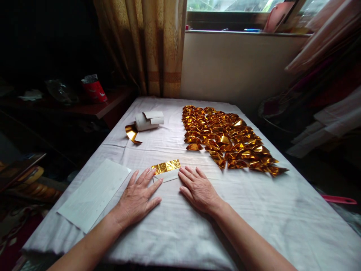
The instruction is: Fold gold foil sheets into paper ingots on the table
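A partly folded sheet of gold foil paper (166, 166) lies flat on the cloth-covered table, gold at its far side and white along its near side. My left hand (137, 195) rests flat at its left end, fingers spread and fingertips touching the paper. At the right end, the fingertips of my right hand (199, 188) press on the edge, with the palm down and the fingers stretched out. Left of my left hand is a flat pale sheet of paper (94, 194). Many folded gold paper ingots (222, 137) stand in rows at the right back.
A curled roll of white-backed paper (149, 120) and a loose curved gold strip (131, 133) lie on the left back of the white tablecloth (175, 233). On a dark side table stands a red container (95, 90). A pink handle (340, 199) shows beyond the right edge.
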A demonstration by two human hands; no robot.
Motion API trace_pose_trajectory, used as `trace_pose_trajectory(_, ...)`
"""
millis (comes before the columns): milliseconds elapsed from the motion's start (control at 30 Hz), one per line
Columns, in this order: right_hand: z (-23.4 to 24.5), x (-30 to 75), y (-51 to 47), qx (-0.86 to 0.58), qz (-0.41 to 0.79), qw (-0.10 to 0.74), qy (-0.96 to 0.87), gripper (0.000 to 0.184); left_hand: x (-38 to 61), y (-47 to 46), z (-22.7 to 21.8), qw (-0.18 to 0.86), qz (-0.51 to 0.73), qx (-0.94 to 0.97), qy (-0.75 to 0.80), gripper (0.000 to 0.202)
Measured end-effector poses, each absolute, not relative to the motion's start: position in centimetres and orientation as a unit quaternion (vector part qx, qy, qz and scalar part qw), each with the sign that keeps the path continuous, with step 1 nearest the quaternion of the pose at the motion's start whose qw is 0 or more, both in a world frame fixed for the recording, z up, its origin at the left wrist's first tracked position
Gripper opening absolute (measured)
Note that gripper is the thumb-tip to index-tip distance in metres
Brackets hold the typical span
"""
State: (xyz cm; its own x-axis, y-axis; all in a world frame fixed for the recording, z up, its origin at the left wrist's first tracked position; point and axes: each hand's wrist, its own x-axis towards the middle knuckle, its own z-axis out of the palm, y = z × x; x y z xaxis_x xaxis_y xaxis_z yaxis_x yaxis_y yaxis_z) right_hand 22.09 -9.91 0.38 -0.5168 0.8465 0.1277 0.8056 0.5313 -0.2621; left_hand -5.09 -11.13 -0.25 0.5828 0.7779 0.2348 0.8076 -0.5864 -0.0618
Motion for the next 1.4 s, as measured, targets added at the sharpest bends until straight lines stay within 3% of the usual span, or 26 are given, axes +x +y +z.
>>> trace_pose_trajectory(167,0.4,22.1,-9.8,-0.475,0.081,0.140,-0.865,0.045,-7.0,-11.1,0.2,0.079,-0.088,-0.891,-0.438,0.052)
trace_pose_trajectory(367,0.3,21.6,-8.8,-0.477,0.084,0.222,-0.846,0.033,-5.0,-9.6,1.1,0.032,-0.177,-0.872,-0.455,0.027)
trace_pose_trajectory(500,-0.4,21.6,-8.0,-0.493,0.101,0.276,-0.819,0.050,-3.4,-8.7,1.1,-0.015,-0.221,-0.838,-0.500,0.041)
trace_pose_trajectory(667,-1.4,21.8,-7.9,-0.503,0.110,0.321,-0.795,0.066,-3.2,-8.7,1.1,-0.029,-0.254,-0.830,-0.496,0.022)
trace_pose_trajectory(800,-1.7,22.0,-7.8,-0.495,0.113,0.347,-0.789,0.056,-3.5,-8.7,0.8,-0.026,-0.285,-0.857,-0.428,0.003)
trace_pose_trajectory(1067,-1.6,22.2,-7.4,-0.472,0.082,0.379,-0.792,0.022,-3.3,-8.5,0.9,-0.026,-0.335,-0.854,-0.398,0.014)
trace_pose_trajectory(1267,1.9,22.2,-7.7,-0.450,0.174,0.452,-0.750,0.020,-2.1,-8.5,4.6,-0.210,-0.341,-0.755,-0.519,0.021)
trace_pose_trajectory(1400,3.0,22.2,-6.5,-0.490,0.269,0.434,-0.707,0.022,-1.2,-6.9,4.8,-0.334,-0.360,-0.708,-0.508,0.032)
